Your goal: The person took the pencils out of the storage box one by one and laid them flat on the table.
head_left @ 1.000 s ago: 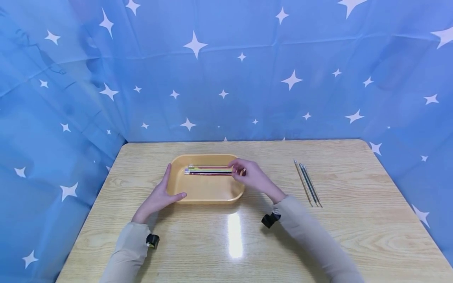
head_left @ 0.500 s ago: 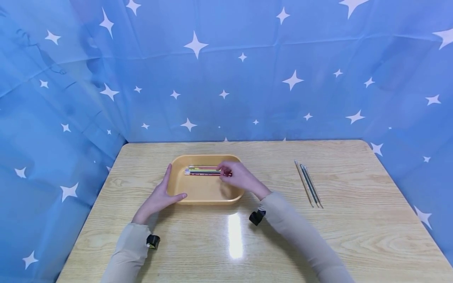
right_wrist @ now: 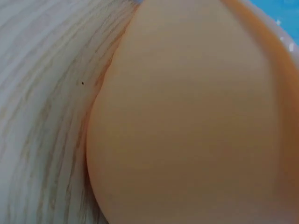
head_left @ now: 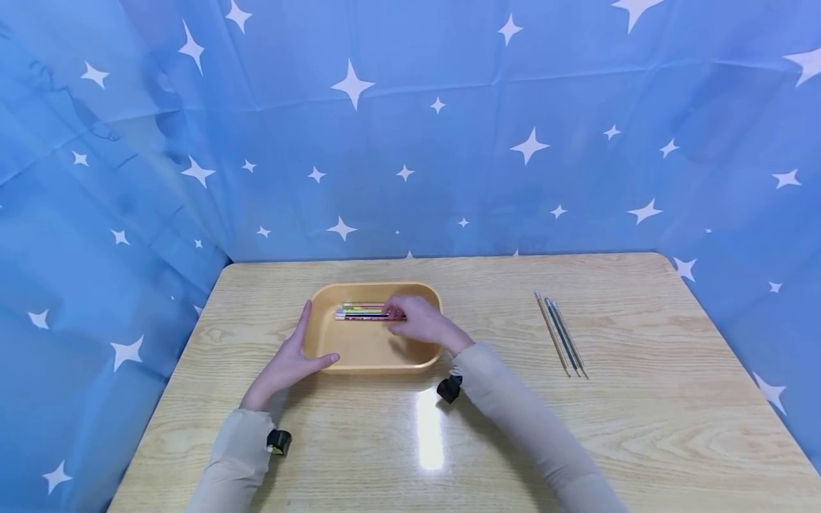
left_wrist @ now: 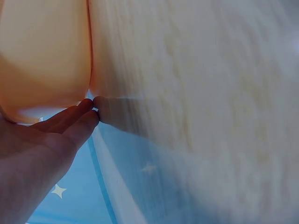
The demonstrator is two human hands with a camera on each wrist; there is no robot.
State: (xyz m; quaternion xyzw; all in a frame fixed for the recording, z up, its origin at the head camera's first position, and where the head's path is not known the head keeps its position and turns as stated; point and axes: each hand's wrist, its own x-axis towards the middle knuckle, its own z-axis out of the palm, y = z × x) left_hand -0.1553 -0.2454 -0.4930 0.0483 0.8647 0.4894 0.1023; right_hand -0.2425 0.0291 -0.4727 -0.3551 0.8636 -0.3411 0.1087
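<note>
In the head view, several pencils [head_left: 359, 314] lie side by side in a shallow yellow-orange tray [head_left: 372, 369], eraser ends to the left. My right hand [head_left: 420, 320] reaches in over the tray's right end, its fingers and thumb curled around the middle of the bunch and covering the pencils' right part. At the tray's left end my left hand [head_left: 285, 363] rests against the wall, fingers straight along the side and thumb stretched along the front rim. The left wrist view shows the left hand's fingers [left_wrist: 77, 119] touching the tray wall [left_wrist: 51, 51]. Only tray wall [right_wrist: 187, 116] and table fill the right wrist view.
Three slim pencil-like sticks [head_left: 560, 335] lie on the wooden table [head_left: 673, 399] to the right of the tray. A blue curtain [head_left: 410, 128] with white stars hangs behind the table and along its left side.
My right hand has moved left along the pencils, from their right ends to about their middle. The pencils, the tray and my left hand stay in place.
</note>
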